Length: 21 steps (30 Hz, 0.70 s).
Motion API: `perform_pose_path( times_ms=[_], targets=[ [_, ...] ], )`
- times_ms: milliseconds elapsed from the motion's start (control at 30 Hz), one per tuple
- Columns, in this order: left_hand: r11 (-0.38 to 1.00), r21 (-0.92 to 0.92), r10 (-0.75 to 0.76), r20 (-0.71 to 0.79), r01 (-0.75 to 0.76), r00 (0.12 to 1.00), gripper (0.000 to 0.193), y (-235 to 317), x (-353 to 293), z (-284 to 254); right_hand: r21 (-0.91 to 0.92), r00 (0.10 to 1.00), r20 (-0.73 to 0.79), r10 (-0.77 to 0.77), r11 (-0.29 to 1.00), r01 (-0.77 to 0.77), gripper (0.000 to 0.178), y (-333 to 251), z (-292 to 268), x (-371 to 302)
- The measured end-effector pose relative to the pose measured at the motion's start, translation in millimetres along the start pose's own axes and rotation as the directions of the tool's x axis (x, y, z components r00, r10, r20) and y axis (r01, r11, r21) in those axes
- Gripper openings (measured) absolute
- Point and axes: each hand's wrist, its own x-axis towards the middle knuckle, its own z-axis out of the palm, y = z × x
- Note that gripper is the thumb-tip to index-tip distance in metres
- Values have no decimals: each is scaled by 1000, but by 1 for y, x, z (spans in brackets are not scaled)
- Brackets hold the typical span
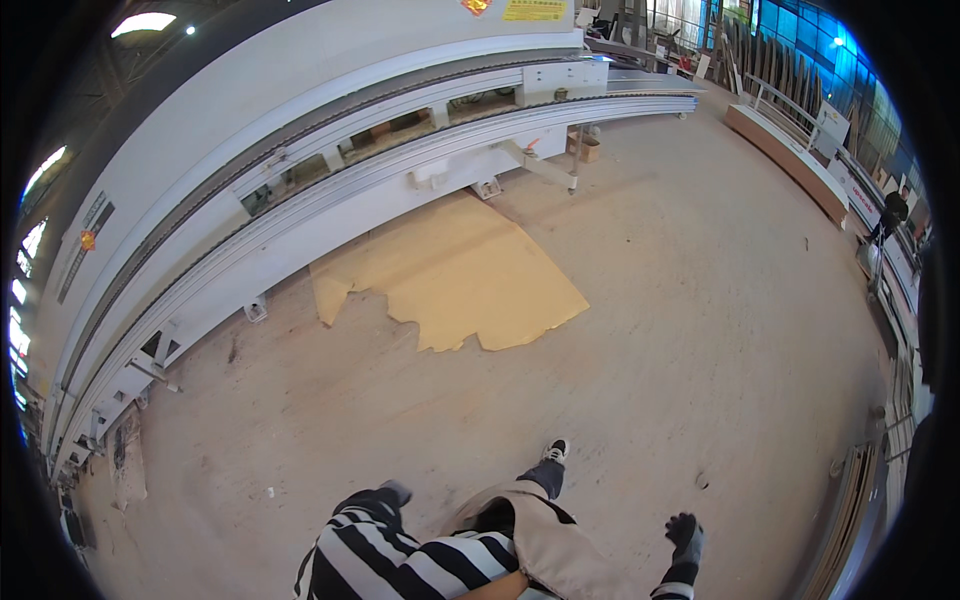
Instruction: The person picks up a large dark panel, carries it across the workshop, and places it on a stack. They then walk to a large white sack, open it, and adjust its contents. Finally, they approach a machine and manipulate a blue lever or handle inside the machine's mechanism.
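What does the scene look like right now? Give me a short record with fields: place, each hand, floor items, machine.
place: workshop with a dusty concrete floor
left hand: left hand in a dark glove, at the end of a striped sleeve, holding nothing visible
right hand: right hand in a dark glove, fingers spread, empty
floor items: torn cardboard sheet lying flat beside the machine
machine: long white machine along the left, with a rail at its front
feet: one shoe stepping forward

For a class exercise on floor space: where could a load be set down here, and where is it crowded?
Free: bare floor between the cardboard sheet and the stacked boards. Crowded: along the long machine and at the right-hand racks.
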Motion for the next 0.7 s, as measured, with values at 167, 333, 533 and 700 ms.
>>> perform_pose_path(
  times_ms=[167, 333, 533, 700],
  targets=[
    [975, -77, -215, -54, 210, 975, 21, 15, 106, -96, 14, 971, 77, 227, 974, -228, 40, -65, 12, 98],
    [976, -155, 91, -355, -154, 930, 31, 104, 334, -316, 127, 879, -52, 474, 876, -465, 36, -24, -23, 95],
    [462, -773, 165, -405, -433, 899, 23, 316, 516, -585, -945, 935, -31, 353, 295, -143, 40, 35, -77, 131],
    [445, -816, 257, -278, -369, 926, 30, 397, 596, -661, -124, 808, -161, 566, 801, -586, 24, -41, -142, 303]
  ],
)
